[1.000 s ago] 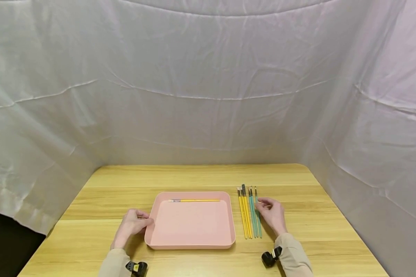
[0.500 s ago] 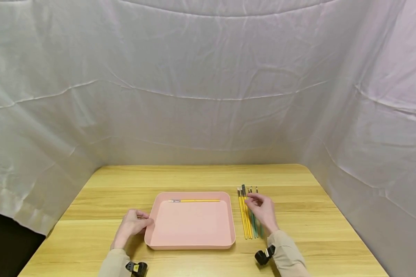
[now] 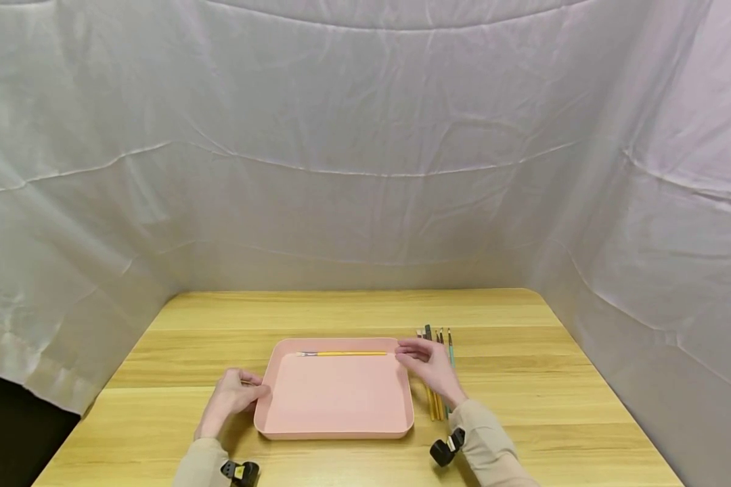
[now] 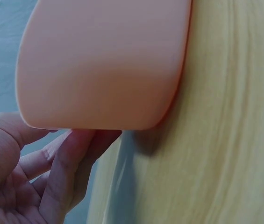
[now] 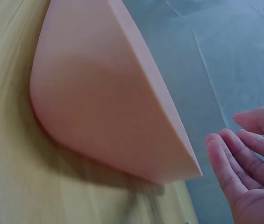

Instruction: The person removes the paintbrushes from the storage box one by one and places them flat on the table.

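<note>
A pink tray [image 3: 341, 399] lies on the table with one yellow-handled paintbrush [image 3: 341, 353] along its far side. My left hand [image 3: 231, 398] grips the tray's left rim, thumb over the edge; the left wrist view has the fingers [image 4: 61, 172] against the outer wall. Over the tray's far right corner hovers my right hand [image 3: 429, 365]. Its fingers [image 5: 225, 172] are slightly bent and hold nothing, apart from the tray wall [image 5: 103, 102] in the right wrist view. Yellow-handled brushes [image 3: 432, 404] and teal-handled brushes [image 3: 451, 348] lie right of the tray, partly hidden by the right hand.
The wooden table [image 3: 554, 392] extends to both sides of the tray. Grey cloth [image 3: 365, 203] hangs behind the table and along its sides. A small black camera sits on each wrist.
My right hand has moved left, from beside the teal-handled brushes across the yellow-handled ones to the tray's right edge. The left hand and the tray have stayed still.
</note>
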Motion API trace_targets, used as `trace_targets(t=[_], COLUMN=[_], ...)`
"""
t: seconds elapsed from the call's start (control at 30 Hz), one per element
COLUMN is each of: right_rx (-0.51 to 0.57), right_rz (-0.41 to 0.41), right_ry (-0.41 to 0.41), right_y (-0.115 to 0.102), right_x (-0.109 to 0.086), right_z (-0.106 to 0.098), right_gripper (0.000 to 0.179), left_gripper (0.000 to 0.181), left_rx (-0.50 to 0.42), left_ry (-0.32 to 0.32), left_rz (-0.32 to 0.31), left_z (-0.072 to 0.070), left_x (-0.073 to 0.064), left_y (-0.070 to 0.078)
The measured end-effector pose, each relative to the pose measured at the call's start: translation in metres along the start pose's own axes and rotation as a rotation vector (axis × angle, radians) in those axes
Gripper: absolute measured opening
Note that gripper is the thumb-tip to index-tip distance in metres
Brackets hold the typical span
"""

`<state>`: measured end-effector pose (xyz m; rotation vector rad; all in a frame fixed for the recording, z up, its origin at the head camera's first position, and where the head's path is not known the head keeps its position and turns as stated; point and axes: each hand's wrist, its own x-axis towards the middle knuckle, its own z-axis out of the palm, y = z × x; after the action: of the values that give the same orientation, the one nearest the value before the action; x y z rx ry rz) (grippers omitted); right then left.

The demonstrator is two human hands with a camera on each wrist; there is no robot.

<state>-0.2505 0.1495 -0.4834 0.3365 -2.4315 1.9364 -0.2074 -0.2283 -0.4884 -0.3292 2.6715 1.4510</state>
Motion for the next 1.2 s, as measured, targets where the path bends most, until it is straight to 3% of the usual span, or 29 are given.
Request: trace_targets(t=[0.57, 0.7, 0.97, 1.2], right_rx=[-0.040, -0.086, -0.170, -0.322], right_rz=[-0.030, -0.013, -0.061, -0.038], right_ry=[-0.220, -0.245, -0.315, -0.343], right_y=[-0.016, -0.019, -0.023, -0.025], right_x=[0.024, 0.030, 0.043, 0.052], right_z=[0.036, 0.043, 0.056, 0.068], right_gripper=[0.040, 0.039, 0.036, 0.032], left_gripper=[0.028, 0.028, 0.028, 0.028], left_rx=[-0.004, -0.008, -0.008, -0.019], left_ry=[-0.009, -0.009, -0.010, -0.012], left_rz=[-0.015, -0.015, -0.014, -0.021], left_z=[0.000, 0.000, 0.000, 0.000], left_x=[0.002, 0.002, 0.001, 0.001], left_y=[0.000, 0.000, 0.001, 0.001])
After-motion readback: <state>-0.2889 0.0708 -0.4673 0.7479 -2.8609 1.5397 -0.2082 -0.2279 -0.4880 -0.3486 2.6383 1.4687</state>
